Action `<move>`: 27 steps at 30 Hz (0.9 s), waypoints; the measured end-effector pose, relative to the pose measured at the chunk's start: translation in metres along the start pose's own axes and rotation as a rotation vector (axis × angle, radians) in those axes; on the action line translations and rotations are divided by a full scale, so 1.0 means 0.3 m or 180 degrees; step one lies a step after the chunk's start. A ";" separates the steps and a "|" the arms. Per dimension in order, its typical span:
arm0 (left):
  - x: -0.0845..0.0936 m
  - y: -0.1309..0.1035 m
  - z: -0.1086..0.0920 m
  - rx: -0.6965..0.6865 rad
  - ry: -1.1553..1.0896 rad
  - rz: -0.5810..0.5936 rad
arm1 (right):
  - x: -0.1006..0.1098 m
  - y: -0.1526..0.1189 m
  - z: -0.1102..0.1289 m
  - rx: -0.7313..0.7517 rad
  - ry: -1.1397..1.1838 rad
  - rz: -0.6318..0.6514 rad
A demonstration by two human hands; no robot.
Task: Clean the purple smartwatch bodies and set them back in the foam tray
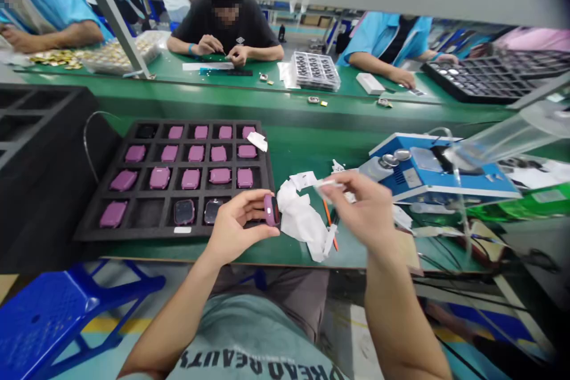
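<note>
My left hand grips a purple watch case by its edges, its dark face turned to the right. Between the fingertips of my right hand is a small white piece, perhaps tissue or cloth. Crumpled white tissue lies on the green table between my hands, with an orange stick beside it. On the left, a black foam tray holds several purple watch cases; two in the front row show dark faces.
A blue device and a green bottle stand on the right, with cables near the front edge. Black foam is stacked at far left above a blue stool. Other people work across the table beyond a grey post.
</note>
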State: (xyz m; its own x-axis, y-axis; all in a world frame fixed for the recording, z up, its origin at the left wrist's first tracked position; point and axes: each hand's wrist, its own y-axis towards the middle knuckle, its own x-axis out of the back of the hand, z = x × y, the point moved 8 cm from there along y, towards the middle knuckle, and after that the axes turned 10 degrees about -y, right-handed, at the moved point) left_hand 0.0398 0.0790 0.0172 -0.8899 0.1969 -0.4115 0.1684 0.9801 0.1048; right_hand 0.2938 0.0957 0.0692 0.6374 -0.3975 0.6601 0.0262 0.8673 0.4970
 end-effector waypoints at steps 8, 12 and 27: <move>-0.002 -0.004 0.006 0.0062 -0.0123 0.0110 | -0.136 -0.063 0.384 0.1540 0.0550 0.0638; -0.010 -0.004 0.000 -0.0038 -0.0100 0.0215 | -0.144 -0.050 0.365 0.1524 0.0449 0.0678; -0.015 -0.001 0.003 0.0034 -0.0160 0.0303 | -0.134 -0.042 0.374 0.1770 0.0535 0.0766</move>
State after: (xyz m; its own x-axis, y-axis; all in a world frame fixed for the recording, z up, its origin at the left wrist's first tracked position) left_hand 0.0441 0.0780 0.0182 -0.8473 0.2897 -0.4451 0.2558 0.9571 0.1359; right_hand 0.1816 0.0670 0.0996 0.6892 -0.1187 0.7148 -0.5088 0.6231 0.5941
